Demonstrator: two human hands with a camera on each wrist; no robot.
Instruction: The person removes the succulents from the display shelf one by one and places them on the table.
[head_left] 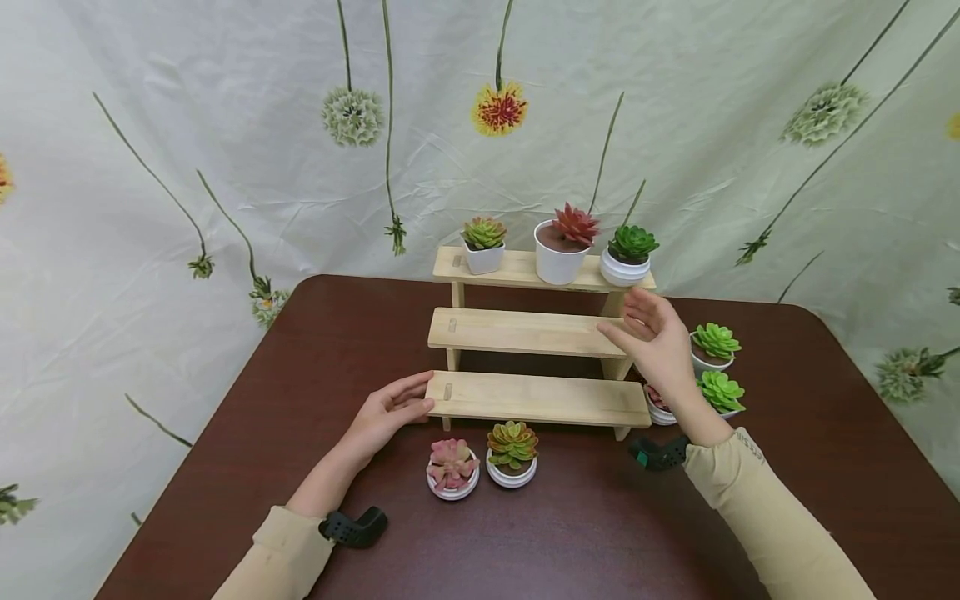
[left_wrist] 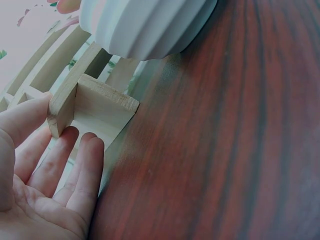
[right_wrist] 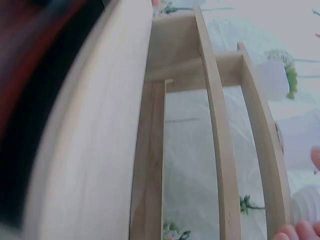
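A three-tier wooden plant stand (head_left: 540, 398) stands on the table. At the left end of its lowest shelf, my left hand (head_left: 384, 415) grips the board; the left wrist view shows the thumb above and fingers against the edge of the board end (left_wrist: 65, 102). My right hand (head_left: 658, 346) is by the right end of the middle shelf, thumb apart from the fingers and holding nothing. Just above its fingertips is a dark green succulent in a white pot (head_left: 626, 268) on the top shelf. Beside it sit a red succulent pot (head_left: 559, 262) and a yellow-green succulent pot (head_left: 483, 258).
In front of the stand are a pink succulent pot (head_left: 453, 483) and an orange-green one (head_left: 512, 473). Light green succulents (head_left: 717, 340) and a partly hidden reddish one (head_left: 659, 408) stand to the right. A flowered cloth (head_left: 247, 125) hangs behind the brown table (head_left: 300, 367).
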